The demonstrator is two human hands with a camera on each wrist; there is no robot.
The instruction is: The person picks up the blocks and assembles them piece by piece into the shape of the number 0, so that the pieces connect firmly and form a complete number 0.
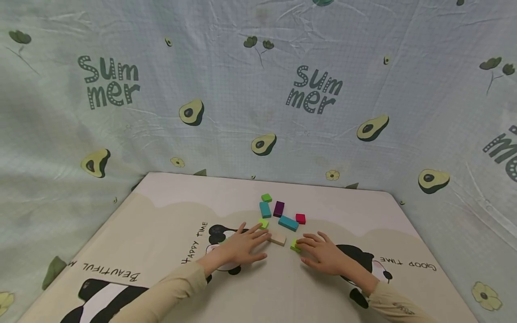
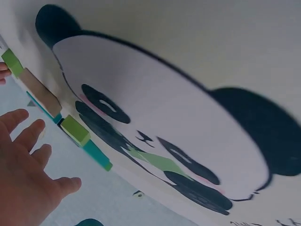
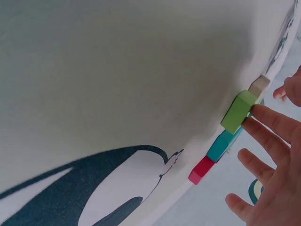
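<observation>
My left hand [image 1: 244, 246] is spread just left of a beige wooden block [image 1: 278, 238], with a light green block [image 1: 264, 223] just beyond its fingertips. From the left wrist view, the fingers look straight or loosely bent and hold nothing. My right hand [image 1: 323, 255] reaches in from the right, its fingertips touching another light green block [image 3: 238, 112]; the other fingers are spread. Farther back lie two teal blocks, one long teal block [image 1: 288, 223] and one teal block [image 1: 265, 209], beside a purple block [image 1: 278, 209] and a red block [image 1: 300, 218].
A third green block [image 1: 266, 197] lies farthest back. The blocks rest on a pale table covering [image 1: 282, 287] printed with pandas and lettering. Behind the table's far edge hangs a light cloth [image 1: 226, 148] with avocado and "summer" prints.
</observation>
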